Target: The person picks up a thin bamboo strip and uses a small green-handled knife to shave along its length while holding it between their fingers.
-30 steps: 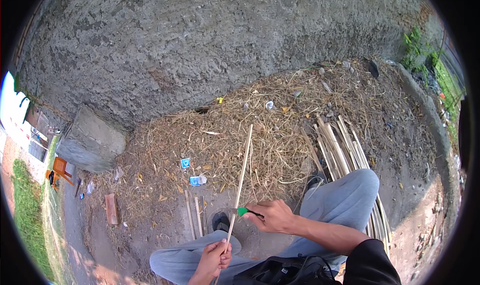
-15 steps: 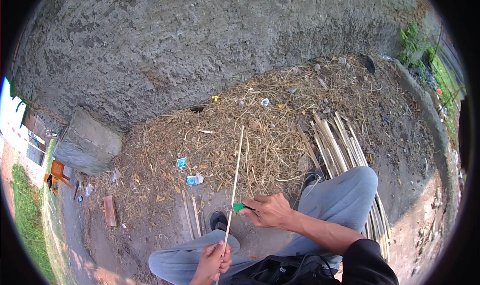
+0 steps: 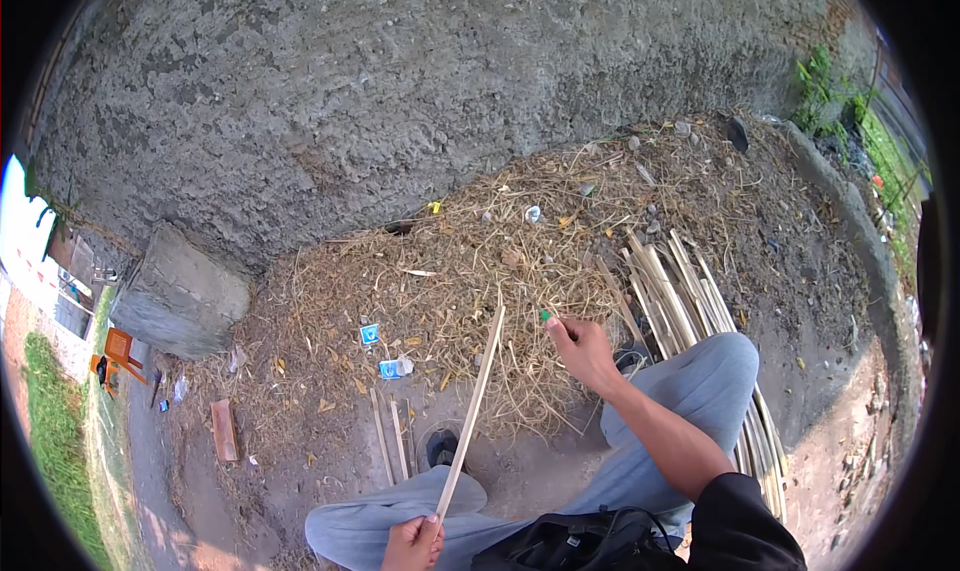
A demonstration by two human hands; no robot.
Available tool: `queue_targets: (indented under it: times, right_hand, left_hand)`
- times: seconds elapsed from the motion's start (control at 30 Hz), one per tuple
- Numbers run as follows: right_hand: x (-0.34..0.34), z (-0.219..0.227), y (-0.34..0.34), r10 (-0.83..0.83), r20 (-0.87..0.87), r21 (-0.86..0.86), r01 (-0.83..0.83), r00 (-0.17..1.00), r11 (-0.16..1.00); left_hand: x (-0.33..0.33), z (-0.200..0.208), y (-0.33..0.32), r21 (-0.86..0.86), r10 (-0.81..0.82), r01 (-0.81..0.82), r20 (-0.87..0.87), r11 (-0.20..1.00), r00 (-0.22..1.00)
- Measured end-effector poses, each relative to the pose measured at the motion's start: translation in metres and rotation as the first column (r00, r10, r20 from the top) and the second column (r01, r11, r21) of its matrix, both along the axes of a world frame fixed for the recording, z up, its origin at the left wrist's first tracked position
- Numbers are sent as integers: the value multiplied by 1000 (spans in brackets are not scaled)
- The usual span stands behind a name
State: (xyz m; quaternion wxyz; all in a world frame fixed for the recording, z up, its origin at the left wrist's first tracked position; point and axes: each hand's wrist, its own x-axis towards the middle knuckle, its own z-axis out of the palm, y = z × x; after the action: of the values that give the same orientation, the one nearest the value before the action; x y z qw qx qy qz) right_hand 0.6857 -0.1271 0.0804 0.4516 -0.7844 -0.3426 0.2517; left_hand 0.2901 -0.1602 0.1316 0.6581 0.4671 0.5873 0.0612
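My left hand [image 3: 413, 544] is closed around the near end of a long, thin, pale bamboo strip [image 3: 474, 411]. The strip slants away from me over the ground, its far tip a little to the right. To the right of that tip, my right hand [image 3: 583, 354] is closed on a small green object [image 3: 546, 316]. Only a bit of it shows past the fingers, so its kind is unclear. The green object and the strip are apart.
Beside my right knee lies a bundle of pale bamboo strips [image 3: 665, 296]. Curled shavings [image 3: 535, 371] cover the ground before me. A few short strips [image 3: 380, 436] lie by my left foot. A rough grey wall [image 3: 420, 91] rises beyond, with a concrete block [image 3: 185, 291] at left.
My right hand has lifted off the bamboo strip and moved away and to the right with the green object. My left hand has drawn slightly nearer; the strip's far end has swung right.
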Motion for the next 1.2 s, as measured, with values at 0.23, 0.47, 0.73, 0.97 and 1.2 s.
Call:
queue_targets:
  times: [0.23, 0.47, 0.73, 0.97, 1.2]
  right_hand:
    - [-47, 7, -14, 199, -72, 155, -186, 977, 970]
    - [-73, 9, -26, 357, 259, 278, -423, 897, 862]
    - [-64, 11, -30, 365, 264, 212, -423, 893, 881]
    - [-54, 8, -18, 194, -98, 177, -175, 976, 969]
    - [-54, -3, -15, 105, -304, 223, -36, 947, 974]
  left_hand:
    - [47, -12, 33, 449, -80, 86, -32, 889, 996]
    - [108, -11, 54, 334, -113, 59, 145, 941, 983]
    - [129, -1, 77, 256, -165, 113, 191, 960, 968]
    - [125, -15, 73, 252, -195, 127, 266, 959, 944]
    - [115, -37, 56, 78, -187, 170, 359, 982, 915]
